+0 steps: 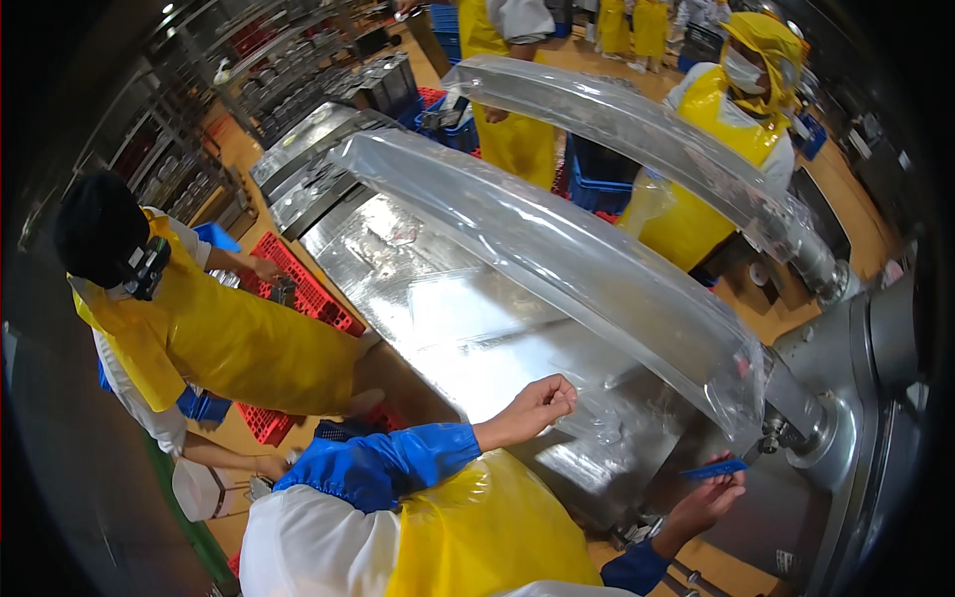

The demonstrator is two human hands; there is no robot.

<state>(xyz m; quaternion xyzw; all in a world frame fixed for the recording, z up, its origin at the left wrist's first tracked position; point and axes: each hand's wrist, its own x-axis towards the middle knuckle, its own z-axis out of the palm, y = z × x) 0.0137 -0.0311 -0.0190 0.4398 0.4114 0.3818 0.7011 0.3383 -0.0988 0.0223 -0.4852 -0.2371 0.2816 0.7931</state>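
A broad, shiny stainless-steel worktop (438,298) is seen in a factory hall with an orange-brown floor (856,189), red plastic crates (308,289) and blue crates (597,179) beside it. Two long, curved metal tubes sheathed in clear, wrinkled plastic film (557,249) arch over the steel. The left hand (537,403) is closed, pinching the film's loose lower edge near the worktop. A small, flat blue plastic piece (714,468) is gripped in the right hand (708,497), beside a grey machine housing (865,398).
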